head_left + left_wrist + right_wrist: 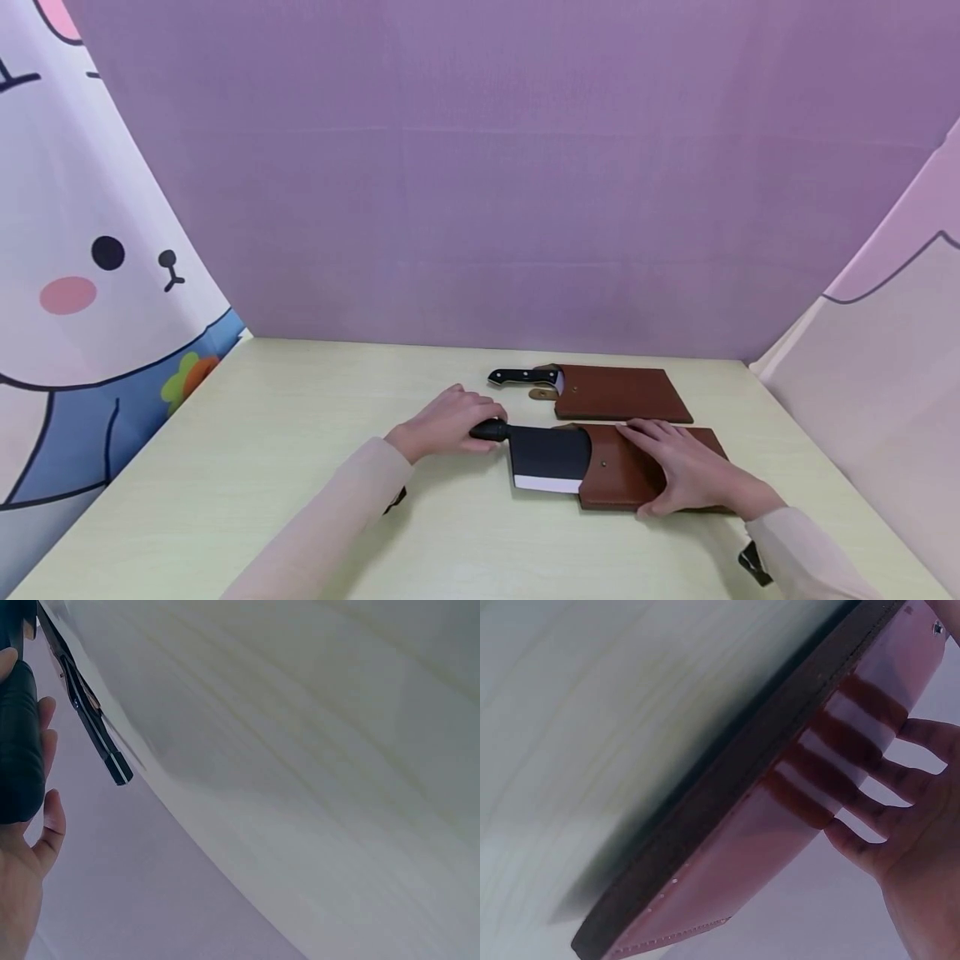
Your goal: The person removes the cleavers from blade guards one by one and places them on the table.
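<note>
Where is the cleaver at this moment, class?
In the head view, the cleaver is just right of centre, held by the left hand and partly inside the nearer brown sheath.

Counter (pixel 315 392) under left hand (pixel 450 423) and right hand (pixel 693 467): pale, faint wood grain. Beyond both hands, purple sheet (pixel 525 183) fills the back, light creases, bottom along counter's far edge. Left of left hand, printed sheet (pixel 78 437): white cartoon animal (pixel 45 183), pink cheek, blue below, slanting edge. Right of right hand, pink-and-white sheet (pixel 885 358), dark curved outline. Light even; soft shadows on counter near each hand.
</note>
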A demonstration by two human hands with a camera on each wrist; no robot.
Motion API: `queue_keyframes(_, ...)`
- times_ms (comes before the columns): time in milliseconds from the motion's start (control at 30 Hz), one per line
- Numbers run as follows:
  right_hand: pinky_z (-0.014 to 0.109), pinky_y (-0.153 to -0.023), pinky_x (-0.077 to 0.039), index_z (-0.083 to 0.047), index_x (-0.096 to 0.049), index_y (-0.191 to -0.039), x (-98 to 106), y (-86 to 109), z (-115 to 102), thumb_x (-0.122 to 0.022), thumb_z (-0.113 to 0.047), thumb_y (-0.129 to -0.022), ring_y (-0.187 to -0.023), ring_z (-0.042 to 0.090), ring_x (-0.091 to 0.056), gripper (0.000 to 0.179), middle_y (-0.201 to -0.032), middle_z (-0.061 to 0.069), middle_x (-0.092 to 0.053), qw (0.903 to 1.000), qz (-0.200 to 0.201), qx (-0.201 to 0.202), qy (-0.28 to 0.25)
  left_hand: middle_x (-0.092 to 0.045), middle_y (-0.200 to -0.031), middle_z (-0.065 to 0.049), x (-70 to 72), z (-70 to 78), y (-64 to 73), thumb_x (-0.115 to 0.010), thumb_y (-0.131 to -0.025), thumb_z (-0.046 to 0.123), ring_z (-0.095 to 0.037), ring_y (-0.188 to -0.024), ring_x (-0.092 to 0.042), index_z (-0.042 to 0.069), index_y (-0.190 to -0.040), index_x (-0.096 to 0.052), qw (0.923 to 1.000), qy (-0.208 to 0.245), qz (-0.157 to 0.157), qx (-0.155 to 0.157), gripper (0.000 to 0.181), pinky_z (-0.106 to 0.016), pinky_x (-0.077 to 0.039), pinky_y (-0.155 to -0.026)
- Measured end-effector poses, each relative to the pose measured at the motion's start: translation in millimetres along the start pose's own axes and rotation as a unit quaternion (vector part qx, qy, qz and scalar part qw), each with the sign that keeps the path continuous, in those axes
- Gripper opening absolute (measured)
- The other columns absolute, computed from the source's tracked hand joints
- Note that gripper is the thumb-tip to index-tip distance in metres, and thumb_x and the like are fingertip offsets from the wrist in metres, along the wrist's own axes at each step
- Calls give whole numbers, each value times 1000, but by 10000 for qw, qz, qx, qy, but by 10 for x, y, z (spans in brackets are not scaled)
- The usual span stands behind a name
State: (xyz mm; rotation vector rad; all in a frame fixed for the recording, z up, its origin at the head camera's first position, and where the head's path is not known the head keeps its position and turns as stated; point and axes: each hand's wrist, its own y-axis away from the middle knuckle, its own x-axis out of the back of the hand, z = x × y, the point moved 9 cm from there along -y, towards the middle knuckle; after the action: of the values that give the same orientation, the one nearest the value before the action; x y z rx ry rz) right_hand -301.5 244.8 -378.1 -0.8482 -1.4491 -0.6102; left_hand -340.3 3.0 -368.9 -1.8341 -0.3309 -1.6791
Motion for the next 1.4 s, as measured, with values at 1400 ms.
queue_keyframes(1400,63,-89,-34,-10,-41,-137,12,69,62,-76,-63,-53,-120,41,-42,106,-135,20,-43,10000,26,-7,9,-64,-94,11,134,-65,185,-62,-82,41,-6,-79,-57,23,-106,-61,9998,18,179,-23,30,-31,-39,-75)
